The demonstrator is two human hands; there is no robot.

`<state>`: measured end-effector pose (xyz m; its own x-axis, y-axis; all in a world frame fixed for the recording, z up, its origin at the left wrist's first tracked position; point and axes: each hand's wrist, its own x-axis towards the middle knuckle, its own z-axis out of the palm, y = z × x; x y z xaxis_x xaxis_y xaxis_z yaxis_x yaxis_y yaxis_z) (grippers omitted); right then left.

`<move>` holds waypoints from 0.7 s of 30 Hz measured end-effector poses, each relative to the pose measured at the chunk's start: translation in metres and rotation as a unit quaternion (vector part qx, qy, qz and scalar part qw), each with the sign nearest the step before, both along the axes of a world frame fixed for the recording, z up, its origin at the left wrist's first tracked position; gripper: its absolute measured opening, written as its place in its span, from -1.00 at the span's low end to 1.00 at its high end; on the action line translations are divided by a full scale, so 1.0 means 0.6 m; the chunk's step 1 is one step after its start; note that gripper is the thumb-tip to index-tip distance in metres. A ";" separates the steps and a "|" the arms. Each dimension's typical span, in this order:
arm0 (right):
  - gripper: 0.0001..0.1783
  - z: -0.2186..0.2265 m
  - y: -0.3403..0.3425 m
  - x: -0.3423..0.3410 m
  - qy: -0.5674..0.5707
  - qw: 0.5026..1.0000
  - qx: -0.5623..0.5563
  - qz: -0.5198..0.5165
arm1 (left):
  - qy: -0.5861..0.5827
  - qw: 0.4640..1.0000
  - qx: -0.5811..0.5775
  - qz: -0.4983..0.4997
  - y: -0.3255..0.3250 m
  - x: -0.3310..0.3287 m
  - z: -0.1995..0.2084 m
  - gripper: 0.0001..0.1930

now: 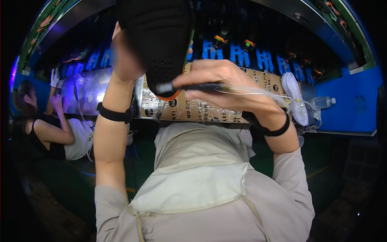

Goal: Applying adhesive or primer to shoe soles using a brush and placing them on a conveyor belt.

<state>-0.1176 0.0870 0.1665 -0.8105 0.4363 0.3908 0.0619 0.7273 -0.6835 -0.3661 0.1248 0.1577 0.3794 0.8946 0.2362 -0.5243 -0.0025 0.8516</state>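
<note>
A large black shoe sole (165, 44) is held up close to the camera, with small holes on its face and an orange edge at its lower end. My left hand (127, 58) grips it from the left side; most of the fingers are behind it. In my right hand (221, 74), slightly blurred, is a slim black brush (201, 86) with a pale tip. That tip meets or overlaps the sole's lower end; I cannot tell whether it touches. A clear thin tube (258, 92) runs from the brush toward the right.
Printed brown cardboard (225, 109) covers the bench before me. At its right end lie a white shoe (296, 99) and a clear plastic bottle (323, 102). Blue holders (240, 54) line the far side. Another person (48, 129) works at the left.
</note>
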 end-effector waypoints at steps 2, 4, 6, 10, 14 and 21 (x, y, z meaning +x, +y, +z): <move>-0.69 -0.009 -0.001 -0.012 -0.034 0.996 0.058 -0.050 | 0.026 0.999 -0.002 0.024 0.011 0.009 0.011 0.02; -0.65 -0.006 0.002 -0.007 -0.029 0.999 0.033 0.030 | 0.057 0.997 -0.007 0.047 0.021 0.012 0.015 -0.16; -0.62 0.003 0.007 -0.004 -0.012 0.997 0.018 0.075 | 0.062 0.998 -0.016 0.007 0.032 0.008 0.007 -0.32; -0.58 -0.001 0.005 -0.014 -0.074 0.994 0.077 -0.022 | 0.098 0.994 -0.041 -0.026 0.035 0.028 0.016 -0.44; -0.72 0.016 0.009 -0.013 -0.097 0.994 0.057 0.014 | 0.235 0.971 -0.043 -0.002 0.050 0.033 0.007 -0.35; -0.75 0.010 0.007 -0.011 -0.167 0.981 0.069 0.069 | 0.359 0.930 -0.015 0.074 0.049 0.006 -0.025 -0.23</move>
<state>-0.1242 0.0912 0.1726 -0.9509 0.2755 0.1412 0.1606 0.8288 -0.5360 -0.3626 0.1543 0.1428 0.3025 0.9514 -0.0573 0.1844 0.0006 0.9828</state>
